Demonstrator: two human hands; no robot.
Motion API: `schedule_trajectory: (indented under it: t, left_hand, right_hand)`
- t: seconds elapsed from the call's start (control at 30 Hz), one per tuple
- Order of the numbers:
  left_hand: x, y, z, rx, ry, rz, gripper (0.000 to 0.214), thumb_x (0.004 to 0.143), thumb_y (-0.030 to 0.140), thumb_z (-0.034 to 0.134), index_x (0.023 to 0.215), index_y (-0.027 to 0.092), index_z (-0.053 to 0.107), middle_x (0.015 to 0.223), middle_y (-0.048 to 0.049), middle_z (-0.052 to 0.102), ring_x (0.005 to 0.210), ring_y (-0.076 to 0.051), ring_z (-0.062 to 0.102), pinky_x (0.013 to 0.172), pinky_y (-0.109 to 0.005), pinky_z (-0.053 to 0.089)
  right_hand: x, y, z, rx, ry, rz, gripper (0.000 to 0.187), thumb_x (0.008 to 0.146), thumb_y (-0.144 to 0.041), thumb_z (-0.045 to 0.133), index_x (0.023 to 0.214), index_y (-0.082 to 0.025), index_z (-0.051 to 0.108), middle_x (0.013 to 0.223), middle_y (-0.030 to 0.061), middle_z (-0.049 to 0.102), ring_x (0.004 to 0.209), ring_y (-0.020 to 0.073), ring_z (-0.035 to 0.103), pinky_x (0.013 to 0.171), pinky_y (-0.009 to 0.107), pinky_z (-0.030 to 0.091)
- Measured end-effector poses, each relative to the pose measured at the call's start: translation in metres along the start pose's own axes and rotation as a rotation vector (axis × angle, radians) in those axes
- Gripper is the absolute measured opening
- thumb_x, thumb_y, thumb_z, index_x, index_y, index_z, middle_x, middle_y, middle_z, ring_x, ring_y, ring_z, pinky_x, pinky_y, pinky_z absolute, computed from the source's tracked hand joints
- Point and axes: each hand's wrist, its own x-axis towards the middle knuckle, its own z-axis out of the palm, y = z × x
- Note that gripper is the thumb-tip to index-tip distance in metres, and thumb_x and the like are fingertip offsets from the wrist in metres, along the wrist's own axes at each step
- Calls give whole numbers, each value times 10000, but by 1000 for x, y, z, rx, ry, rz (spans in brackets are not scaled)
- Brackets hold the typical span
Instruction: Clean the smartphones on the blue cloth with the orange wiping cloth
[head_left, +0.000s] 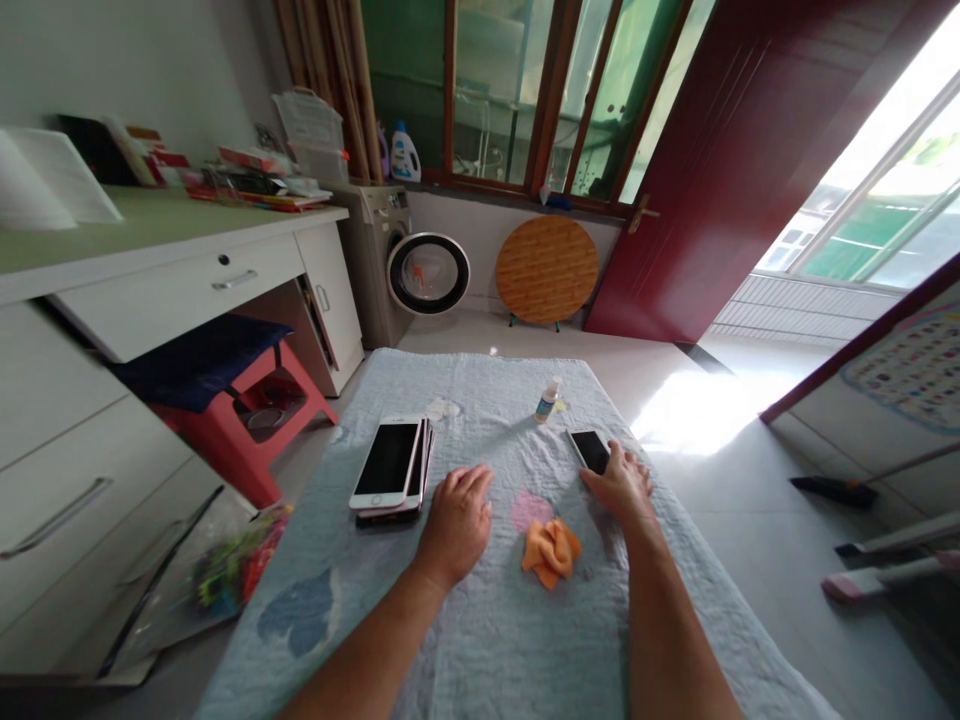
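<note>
My right hand [622, 487] is at a small white-edged smartphone [591, 450] lying on the cloth, thumb at its near edge and fingers over its right side. The hand covers the phone's lower right part. My left hand [457, 520] rests on the cloth with loosely bent fingers and nothing visible in it. Just left of it is a stack of several phones, topped by a white smartphone [386, 460] with a dark screen. A crumpled orange cloth [551, 552] lies between my forearms. Beyond the hands stands a small spray bottle [547, 400] with a blue label.
A pale blue patterned cloth [480, 640] covers the table. To the left are a red stool [259, 410] and a white desk [187, 275]. A washing machine [375, 260] with its door open, a round wooden board [547, 270] and a dark red door [697, 180] are farther back.
</note>
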Motion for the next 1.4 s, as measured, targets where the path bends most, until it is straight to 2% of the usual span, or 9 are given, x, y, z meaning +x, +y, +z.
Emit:
schedule_trajectory:
  t: [0.3,0.67,0.97,1.17,1.3,1.4]
  left_hand:
    - [1,-2,1,-9,27,16,439,825,93,531,1256,163,578,1304,-93,594,1189,-256,489,1035,-434,401]
    - [1,-2,2,-8,22,10,444,826,86,522,1259,167,576,1307,-87,594,1193,-253,491,1040,-434,401]
    - [0,-2,1,-4,8,4,440,834,96,505,1264,161,571,1320,-84,585,1203,-253,483,1052,-438,392]
    - [-1,-2,3,-14,19,-2,442,836,97,497,1267,167,568,1320,-87,584,1210,-255,479,1049,-455,396]
    - [-2,0,2,-19,33,15,458,830,92,498,1276,173,560,1315,-88,587,1204,-260,492,1041,-468,406]
    - [-3,6,-4,5,89,74,473,834,83,485,1288,194,555,1324,-88,580,1211,-263,499,1046,-482,398]
  right_hand:
    - [0,0,-3,2,-4,48,786,753,-374,533,1456,-99,315,1338,203,472,1240,402,425,959,491,392]
    - [0,-2,0,-9,-15,87,787,805,-399,504,1482,-84,255,1392,213,420,1279,398,388,986,488,371]
    - [1,-3,-1,-15,-35,103,792,805,-391,520,1484,-91,243,1392,212,420,1281,391,387,991,479,365]
    - [-2,-3,0,-8,2,93,801,780,-402,534,1470,-92,272,1396,208,409,1275,395,382,995,488,355]
    - [-8,-14,0,63,174,-19,759,782,-423,550,1442,-118,335,1419,196,382,1266,390,377,995,506,349]
    - [-17,-29,5,164,288,-264,657,800,-387,537,1398,-151,398,1395,162,419,1256,335,390,1015,480,347]
